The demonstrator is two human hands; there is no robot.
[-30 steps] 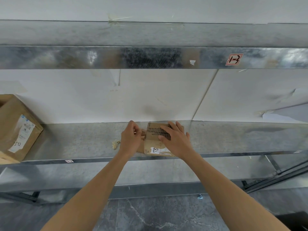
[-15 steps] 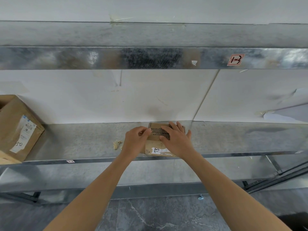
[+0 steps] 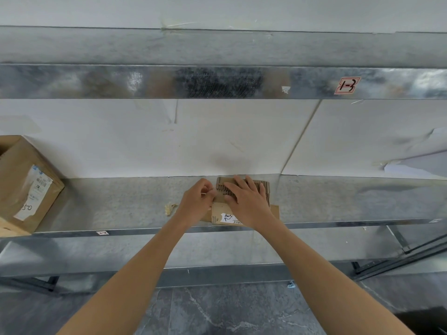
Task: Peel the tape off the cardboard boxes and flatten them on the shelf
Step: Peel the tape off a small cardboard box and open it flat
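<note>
A small flattened cardboard box [image 3: 244, 189] with a white label lies on the metal shelf [image 3: 121, 204] near its front edge. My right hand [image 3: 249, 201] rests flat on top of it, fingers spread and pointing left. My left hand [image 3: 197, 204] is at the box's left edge, its fingertips pinching what looks like a strip of tape there; the tape itself is barely visible. A crumpled scrap of peeled tape [image 3: 170, 208] lies on the shelf just left of my left hand.
A larger brown cardboard box [image 3: 24, 184] with a white shipping label stands at the shelf's far left. An upper shelf beam [image 3: 217, 82] runs overhead. A white wall backs the shelf, and a lower shelf and grey floor lie below.
My left hand moved right from beside the box to its left edge and closed its fingertips there. My right hand stayed pressed on the box.
</note>
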